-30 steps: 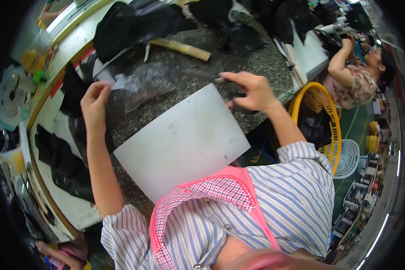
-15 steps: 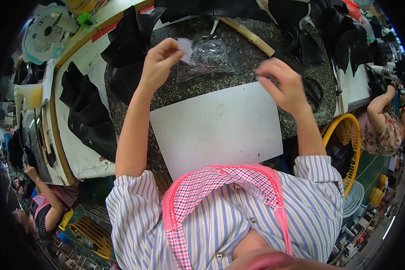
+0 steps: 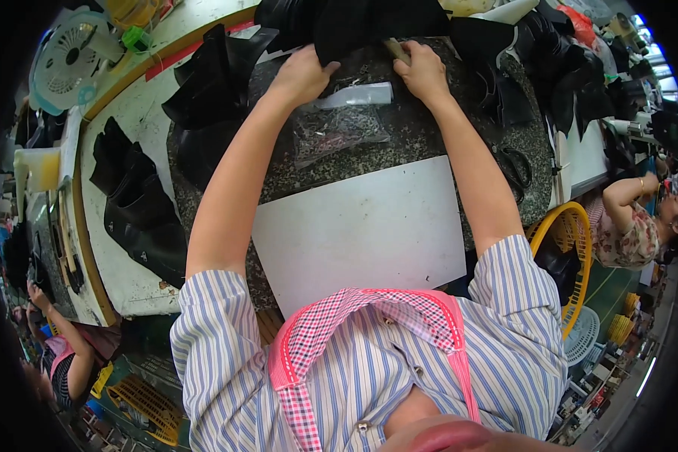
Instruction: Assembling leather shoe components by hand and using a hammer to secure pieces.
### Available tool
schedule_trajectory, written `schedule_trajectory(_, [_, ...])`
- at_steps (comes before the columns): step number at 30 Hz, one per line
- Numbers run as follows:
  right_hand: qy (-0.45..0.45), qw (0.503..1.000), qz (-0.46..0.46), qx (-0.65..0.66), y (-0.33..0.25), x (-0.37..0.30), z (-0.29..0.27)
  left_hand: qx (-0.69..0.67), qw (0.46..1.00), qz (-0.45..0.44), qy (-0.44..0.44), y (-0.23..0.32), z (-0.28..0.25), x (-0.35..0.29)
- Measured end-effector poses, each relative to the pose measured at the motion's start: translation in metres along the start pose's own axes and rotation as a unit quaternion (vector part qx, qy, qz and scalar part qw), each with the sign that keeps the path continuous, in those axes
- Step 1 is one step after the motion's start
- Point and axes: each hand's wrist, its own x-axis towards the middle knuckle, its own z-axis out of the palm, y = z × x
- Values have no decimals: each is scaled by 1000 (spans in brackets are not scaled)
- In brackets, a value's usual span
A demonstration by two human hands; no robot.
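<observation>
Both my arms reach to the far side of the dark speckled work slab (image 3: pixel 324 167). My left hand (image 3: pixel 303 75) is closed at the near edge of a stack of black leather pieces (image 3: pixel 384 21), its fingertips partly hidden. Opposite it, my right hand (image 3: pixel 425 72) closes on the same leather's right part, thumb toward the middle. A wooden stick (image 3: pixel 396 50) shows beside that thumb, mostly covered by the hand. Between my wrists lies a clear plastic bag (image 3: pixel 343 135) of small dark bits, with a white slip (image 3: pixel 365 94) along its far edge. Nearer me lies a white sheet (image 3: pixel 361 226).
Folded black leather pieces stand left (image 3: pixel 139 188) and right (image 3: pixel 497 68). Black-handled scissors (image 3: pixel 516 167) lie on the slab's right side. A yellow basket (image 3: pixel 580 233) stands beyond the right edge. A fan (image 3: pixel 71 56) is far left. Other people work at both sides.
Both hands have moved away from me to the black leather, which now reaches nearer. The white slip has left my left hand and lies by the bag. My right hand now covers most of the stick.
</observation>
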Motion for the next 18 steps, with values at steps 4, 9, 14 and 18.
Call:
schedule_trajectory(4, [8, 998, 40, -48, -3, 0, 2, 113, 993, 17, 27, 12, 29, -3])
schedule_trajectory(9, [97, 978, -170, -70, -18, -12, 5, -19, 985, 96, -141, 15, 18, -16])
schedule_trajectory(14, [-22, 976, -219, -8, -16, -10, 5, -58, 962, 144, -223, 25, 5, -26])
schedule_trajectory(18, [-36, 967, -250, 29, -14, -47, -11, -45, 938, 169, -299, 43, -8, -44])
